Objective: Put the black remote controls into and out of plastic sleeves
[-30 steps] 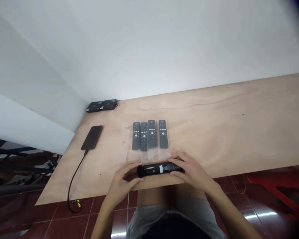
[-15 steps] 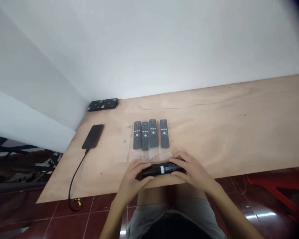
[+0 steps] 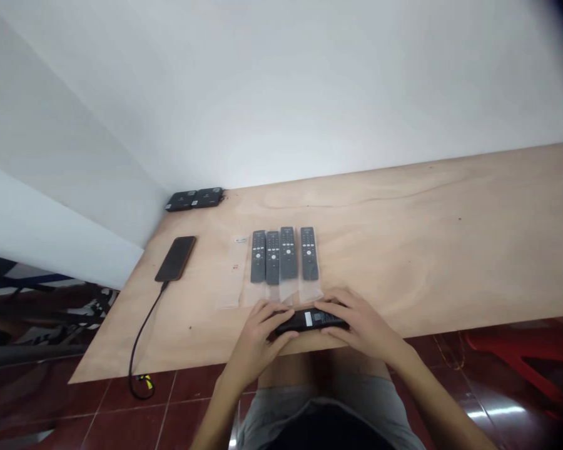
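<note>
A black remote control (image 3: 308,319), its labelled back facing up, lies crosswise at the table's front edge between both hands. My left hand (image 3: 264,331) grips its left end, thumb on the near side and fingers on the far side. Around the right end my right hand (image 3: 354,320) is closed the same way. Just beyond are several dark remotes in clear plastic sleeves, buttons up, among them a left one (image 3: 258,256) and a right one (image 3: 309,253) set slightly apart. An empty clear sleeve (image 3: 234,275) lies left of them.
A phone (image 3: 176,258) with a black cable (image 3: 143,331) running over the table's front edge rests at left. Two black boxes (image 3: 207,197) stand in the back left corner by the wall. Beyond the wooden table (image 3: 403,250), a red chair (image 3: 520,359) stands at right.
My left hand has slid a little to the right along the remote, covering more of its left end. The right hand has barely moved.
</note>
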`<state>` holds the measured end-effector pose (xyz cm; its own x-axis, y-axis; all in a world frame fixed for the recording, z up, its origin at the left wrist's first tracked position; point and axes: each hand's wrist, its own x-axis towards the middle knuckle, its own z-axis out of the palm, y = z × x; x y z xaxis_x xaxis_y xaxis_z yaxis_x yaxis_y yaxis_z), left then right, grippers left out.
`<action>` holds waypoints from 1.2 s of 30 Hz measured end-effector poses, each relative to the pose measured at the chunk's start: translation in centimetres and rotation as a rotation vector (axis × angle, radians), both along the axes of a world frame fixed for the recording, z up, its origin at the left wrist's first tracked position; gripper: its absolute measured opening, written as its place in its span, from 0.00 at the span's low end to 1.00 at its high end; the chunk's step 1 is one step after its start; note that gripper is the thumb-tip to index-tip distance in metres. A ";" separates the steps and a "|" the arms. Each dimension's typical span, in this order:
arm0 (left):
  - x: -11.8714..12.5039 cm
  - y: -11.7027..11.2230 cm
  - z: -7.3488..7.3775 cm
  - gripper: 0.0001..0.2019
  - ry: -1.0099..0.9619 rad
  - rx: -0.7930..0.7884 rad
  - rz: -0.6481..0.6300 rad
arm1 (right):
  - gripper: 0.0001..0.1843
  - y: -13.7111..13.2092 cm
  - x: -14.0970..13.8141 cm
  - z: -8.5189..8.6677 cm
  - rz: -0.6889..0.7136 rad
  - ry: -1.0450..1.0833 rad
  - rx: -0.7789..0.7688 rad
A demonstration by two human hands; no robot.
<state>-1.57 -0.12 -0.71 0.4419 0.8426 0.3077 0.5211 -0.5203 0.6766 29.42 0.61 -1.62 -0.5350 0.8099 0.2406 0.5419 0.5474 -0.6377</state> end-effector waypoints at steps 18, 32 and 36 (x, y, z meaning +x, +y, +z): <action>-3.8 -1.7 0.0 0.09 -0.059 -0.103 0.414 | 0.25 -0.5 1.3 0.7 -0.081 0.148 -0.079; 4.3 -2.4 0.4 0.09 -0.252 -0.165 0.421 | 0.22 -1.3 3.4 0.8 -0.076 0.290 -0.262; 4.8 -2.9 0.6 0.09 -0.251 -0.145 0.421 | 0.20 -0.8 2.8 1.0 -0.058 0.267 -0.199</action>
